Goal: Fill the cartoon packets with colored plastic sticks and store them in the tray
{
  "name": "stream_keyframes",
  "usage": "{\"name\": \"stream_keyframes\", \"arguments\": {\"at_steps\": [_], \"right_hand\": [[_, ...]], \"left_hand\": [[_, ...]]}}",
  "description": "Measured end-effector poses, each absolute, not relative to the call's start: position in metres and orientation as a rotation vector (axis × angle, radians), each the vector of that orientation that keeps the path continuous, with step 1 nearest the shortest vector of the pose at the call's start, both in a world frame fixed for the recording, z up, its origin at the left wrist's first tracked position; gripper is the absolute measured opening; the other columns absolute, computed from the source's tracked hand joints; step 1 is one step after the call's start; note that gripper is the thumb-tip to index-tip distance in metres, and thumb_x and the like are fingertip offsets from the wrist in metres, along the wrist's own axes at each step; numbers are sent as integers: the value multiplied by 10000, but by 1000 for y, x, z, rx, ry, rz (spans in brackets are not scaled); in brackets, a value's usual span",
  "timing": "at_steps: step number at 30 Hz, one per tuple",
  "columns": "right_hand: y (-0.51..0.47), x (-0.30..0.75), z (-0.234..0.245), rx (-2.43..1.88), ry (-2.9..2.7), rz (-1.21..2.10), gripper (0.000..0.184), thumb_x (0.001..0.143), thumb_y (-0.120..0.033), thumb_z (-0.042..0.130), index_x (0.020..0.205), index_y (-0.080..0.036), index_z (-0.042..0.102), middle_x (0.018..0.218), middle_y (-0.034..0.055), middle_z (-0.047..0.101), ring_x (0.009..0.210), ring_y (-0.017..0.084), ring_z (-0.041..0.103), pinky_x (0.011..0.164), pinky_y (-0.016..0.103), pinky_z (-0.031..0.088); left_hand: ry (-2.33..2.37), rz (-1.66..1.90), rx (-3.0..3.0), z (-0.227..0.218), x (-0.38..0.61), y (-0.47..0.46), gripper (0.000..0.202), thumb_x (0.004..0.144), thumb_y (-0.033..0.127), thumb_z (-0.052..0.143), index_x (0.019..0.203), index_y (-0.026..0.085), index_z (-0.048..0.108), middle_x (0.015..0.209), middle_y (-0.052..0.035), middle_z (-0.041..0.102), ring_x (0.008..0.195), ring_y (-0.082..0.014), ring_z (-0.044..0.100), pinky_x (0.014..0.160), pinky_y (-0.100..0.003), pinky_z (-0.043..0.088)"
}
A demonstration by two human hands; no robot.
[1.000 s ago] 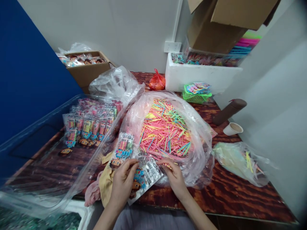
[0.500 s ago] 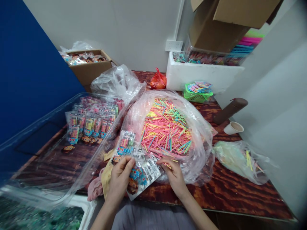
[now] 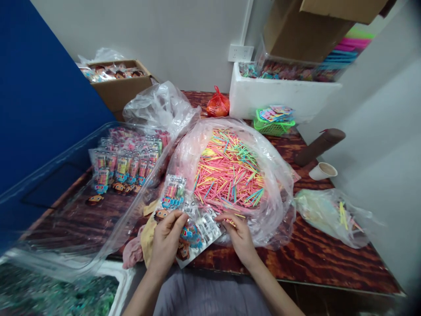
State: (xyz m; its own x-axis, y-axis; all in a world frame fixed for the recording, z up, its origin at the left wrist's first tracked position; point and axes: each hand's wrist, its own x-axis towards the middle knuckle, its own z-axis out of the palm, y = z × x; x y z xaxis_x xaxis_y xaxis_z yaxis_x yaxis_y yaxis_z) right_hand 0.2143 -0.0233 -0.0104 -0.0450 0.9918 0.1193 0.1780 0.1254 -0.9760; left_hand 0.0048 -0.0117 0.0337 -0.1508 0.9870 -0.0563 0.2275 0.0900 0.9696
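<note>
My left hand (image 3: 168,237) pinches the edge of a clear and silver printed packet (image 3: 194,237) with a cartoon face on it. A bundle of thin coloured sticks (image 3: 230,222) is gripped in my closed right hand (image 3: 240,240), with the stick ends showing at the fingers. That hand is at the packet's right end; whether the sticks touch the packet I cannot tell. Just behind both hands, a large clear plastic bag (image 3: 278,206) lies spread around a heap of loose pink, yellow, green and blue sticks (image 3: 226,175). Another printed packet (image 3: 173,193), with sticks inside, lies beyond my left hand.
On the left, a clear plastic tub (image 3: 130,219) holds rows of filled packets (image 3: 126,164). A cardboard box (image 3: 121,94), a red bag (image 3: 218,104), a white foam box (image 3: 279,94) and a green basket (image 3: 272,127) stand behind. Rightward are a brown flask (image 3: 319,147) and a paper cup (image 3: 323,171).
The camera view has shifted slightly, so the table things appear a little higher. Both hands keep almost the same places, still holding the packet and the sticks.
</note>
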Motion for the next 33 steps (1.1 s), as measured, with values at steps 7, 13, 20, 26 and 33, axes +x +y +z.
{"name": "stream_keyframes", "arguments": {"at_steps": [7,13,20,26,33], "right_hand": [[-18,218,-12,-1238,-1403,1064,205,958,-300,504,950,-233,697,938,41,707,924,208,633,819,296,461],[-14,219,-13,-1241,-1397,1069,207,960,-290,494,943,-226,690,923,37,710,904,200,637,790,278,463],[-13,218,-12,-1234,-1404,1070,205,962,-286,490,935,-217,682,918,37,704,906,194,634,810,273,459],[-13,215,-9,-1225,-1409,1069,202,957,-286,499,935,-220,688,918,34,707,900,194,637,802,267,454],[-17,211,-6,-1246,-1398,1067,208,942,-318,521,942,-221,705,927,40,710,878,200,640,781,275,455]], "left_hand": [[1483,1125,1236,31,10,-8,217,816,398,626,817,182,650,744,10,602,709,-143,547,638,-215,437],[1491,1134,1151,29,9,-5,233,826,404,633,761,180,636,674,27,574,648,-122,522,595,-203,416],[1466,1157,1047,29,12,-5,268,805,424,656,925,185,673,743,12,641,714,-145,576,653,-224,456],[1396,1215,987,33,12,-1,222,774,391,689,836,185,632,765,15,629,735,-139,578,686,-218,450],[1514,1275,1157,47,5,-6,299,829,417,601,639,188,579,621,39,501,634,-122,467,614,-204,381]]}}
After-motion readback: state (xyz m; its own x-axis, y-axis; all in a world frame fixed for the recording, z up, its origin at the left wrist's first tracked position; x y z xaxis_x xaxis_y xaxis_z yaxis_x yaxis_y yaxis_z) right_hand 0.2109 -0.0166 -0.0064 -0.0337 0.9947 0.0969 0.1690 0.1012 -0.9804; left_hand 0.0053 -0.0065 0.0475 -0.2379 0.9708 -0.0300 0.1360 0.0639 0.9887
